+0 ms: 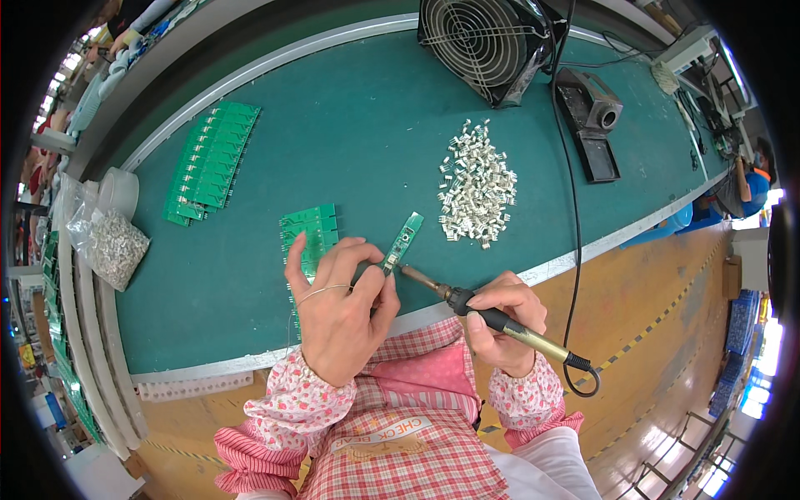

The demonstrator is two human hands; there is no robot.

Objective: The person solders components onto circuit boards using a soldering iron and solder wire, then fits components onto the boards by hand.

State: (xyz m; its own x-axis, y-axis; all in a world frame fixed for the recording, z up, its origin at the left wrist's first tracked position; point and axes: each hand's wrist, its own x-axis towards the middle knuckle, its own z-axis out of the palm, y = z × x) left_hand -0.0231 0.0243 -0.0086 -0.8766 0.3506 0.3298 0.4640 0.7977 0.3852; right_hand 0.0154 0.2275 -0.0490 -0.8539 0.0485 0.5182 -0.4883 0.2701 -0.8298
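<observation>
My right hand [504,321] grips a soldering iron [521,333] with a black and brass-coloured handle. The iron's tip points left, at the lower end of a small narrow green circuit board [403,238] lying on the bench. At that same end, the fingers of my left hand [340,308] are drawn together. Thin solder wire [325,290] runs over the left hand and in among its fingers; its end is hard to make out. Partly under the left hand lies a green panel of joined circuit boards [310,232].
A heap of small white connectors [477,187] lies right of the board. Overlapping green board panels [212,158] are at left, beside a bag of small parts [117,246]. A fan [483,42] and an iron stand [590,117] stand farther back. The iron's black cord [575,225] crosses the bench's front edge.
</observation>
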